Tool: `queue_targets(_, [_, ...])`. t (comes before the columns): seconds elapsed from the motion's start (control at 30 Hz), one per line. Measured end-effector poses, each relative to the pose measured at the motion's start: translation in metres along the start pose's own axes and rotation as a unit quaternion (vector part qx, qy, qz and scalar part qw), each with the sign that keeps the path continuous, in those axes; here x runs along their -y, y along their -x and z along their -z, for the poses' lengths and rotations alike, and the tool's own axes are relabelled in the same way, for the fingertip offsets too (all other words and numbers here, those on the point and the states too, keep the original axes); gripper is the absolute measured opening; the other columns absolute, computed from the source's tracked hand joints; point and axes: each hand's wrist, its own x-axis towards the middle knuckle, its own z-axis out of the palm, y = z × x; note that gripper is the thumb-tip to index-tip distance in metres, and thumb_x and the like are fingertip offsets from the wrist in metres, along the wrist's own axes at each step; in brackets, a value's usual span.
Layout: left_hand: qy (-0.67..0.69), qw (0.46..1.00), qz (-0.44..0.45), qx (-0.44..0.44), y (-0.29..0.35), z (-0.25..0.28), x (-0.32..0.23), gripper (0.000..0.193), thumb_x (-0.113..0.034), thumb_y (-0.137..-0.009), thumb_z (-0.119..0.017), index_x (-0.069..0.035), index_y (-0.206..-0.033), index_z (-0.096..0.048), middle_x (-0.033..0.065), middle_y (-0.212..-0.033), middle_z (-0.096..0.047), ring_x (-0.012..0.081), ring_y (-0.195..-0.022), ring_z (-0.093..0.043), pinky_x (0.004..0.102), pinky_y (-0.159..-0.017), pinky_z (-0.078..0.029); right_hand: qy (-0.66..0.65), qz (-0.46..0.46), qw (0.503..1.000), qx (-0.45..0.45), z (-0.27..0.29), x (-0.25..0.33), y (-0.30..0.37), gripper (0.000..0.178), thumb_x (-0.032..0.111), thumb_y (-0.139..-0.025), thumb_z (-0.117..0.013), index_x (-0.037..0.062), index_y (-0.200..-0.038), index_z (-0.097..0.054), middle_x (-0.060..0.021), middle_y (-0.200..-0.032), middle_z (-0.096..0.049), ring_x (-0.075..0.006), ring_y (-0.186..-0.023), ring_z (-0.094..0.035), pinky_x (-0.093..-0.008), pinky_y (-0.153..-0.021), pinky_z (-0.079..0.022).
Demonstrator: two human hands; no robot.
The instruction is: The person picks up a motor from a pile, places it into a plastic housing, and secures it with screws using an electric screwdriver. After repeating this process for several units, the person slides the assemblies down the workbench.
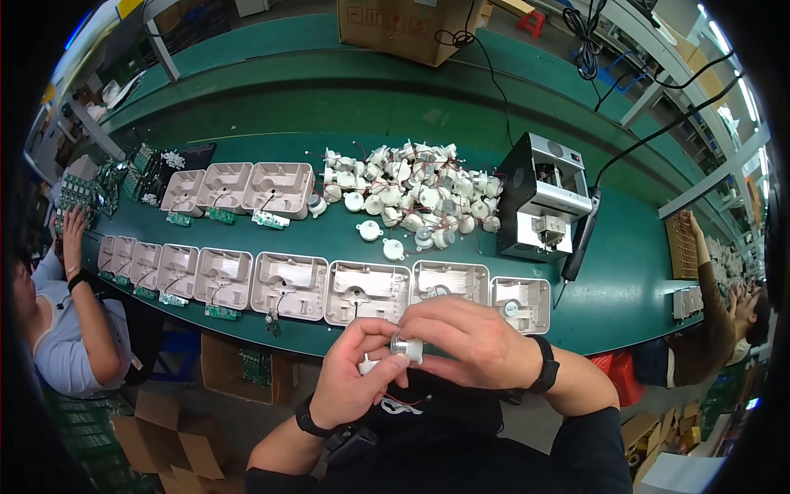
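Close to my body, in front of the table's near edge, my left hand (pixel 350 383) pinches a small round white part with a clear cap (pixel 408 349). A second white piece (pixel 368 364) shows between the fingers of that hand; whether the two are joined I cannot tell. Thin red wires (pixel 401 405) hang below. My right hand (pixel 477 342) closes over the same capped part from the right, its fingertips on the clear end. Just beyond my hands stands a row of open white plastic housings (pixel 368 294); the rightmost housing (pixel 521 306) holds a capped part.
A heap of white wired parts (pixel 411 189) covers the table's middle. Right of it stands a black-and-silver machine (pixel 539 202), beside a black corded handheld tool (pixel 583 239). Green circuit boards (pixel 220 312) lie along the housings. Co-workers (pixel 90 329) sit at both sides.
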Motion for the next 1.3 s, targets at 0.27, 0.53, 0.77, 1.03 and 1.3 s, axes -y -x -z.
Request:
queue_targets(0.27, [-0.356,0.898,-0.234,-0.109,0.002,0.014,0.008,0.037,-0.007,-0.076,-0.084,-0.003,-0.108,-0.067,0.0099,-0.103,-0.068,0.0134,-0.077,-0.068,0.0266,-0.063,-0.055,-0.172,-0.132,0.974,0.061,-0.009,0.002,-0.004,0.044,0.010,-0.077,-0.084,0.0021,-0.115,-0.064,-0.0104,-0.099,-0.067,-0.0253,-0.089,-0.068,-0.0337,-0.079,-0.056])
queue_targets(0.53, [-0.471,0.808,-0.303,-0.182,0.008,0.025,0.019,0.040,-0.007,-0.070,-0.086,-0.004,-0.106,-0.069,0.0104,-0.102,-0.067,0.0193,-0.072,-0.067,0.0285,-0.062,-0.054,-0.070,-0.182,0.980,0.025,-0.041,0.009,-0.011,0.035,0.010,-0.079,-0.083,0.0016,-0.107,-0.065,-0.0090,-0.085,-0.067,-0.0242,-0.072,-0.068,-0.0336,-0.065,-0.056])
queue_targets(0.77, [-0.275,0.920,-0.168,-0.223,0.028,0.045,0.019,0.041,-0.003,-0.081,-0.075,-0.003,-0.120,-0.061,0.0088,-0.107,-0.066,0.0195,-0.078,-0.066,0.0296,-0.066,-0.055,0.047,-0.110,0.991,0.064,-0.046,-0.006,-0.044,0.024,0.011,-0.081,-0.076,0.0016,-0.100,-0.066,-0.0109,-0.081,-0.064,-0.0301,-0.071,-0.065,-0.0392,-0.061,-0.054])
queue_targets(1.03, [0.257,0.953,0.045,-0.155,0.048,0.078,0.028,0.040,0.004,-0.097,-0.051,-0.002,-0.136,-0.047,0.0112,-0.127,-0.058,0.0220,-0.107,-0.064,0.0336,-0.088,-0.055,0.175,-0.080,0.971,0.145,-0.080,-0.048,-0.063,0.018,0.016,-0.084,-0.068,-0.0003,-0.089,-0.064,-0.0143,-0.082,-0.062,-0.0336,-0.078,-0.065,-0.0443,-0.067,-0.054])
queue_targets(1.3, [0.153,0.977,0.056,-0.134,0.058,0.075,0.019,0.039,0.002,-0.100,-0.048,-0.002,-0.138,-0.046,0.0185,-0.137,-0.055,0.0275,-0.115,-0.063,0.0366,-0.094,-0.055,0.265,-0.041,0.953,0.141,-0.099,-0.051,-0.068,0.016,0.017,-0.085,-0.068,0.0017,-0.086,-0.062,-0.0124,-0.083,-0.061,-0.0316,-0.080,-0.064,-0.0429,-0.068,-0.053])
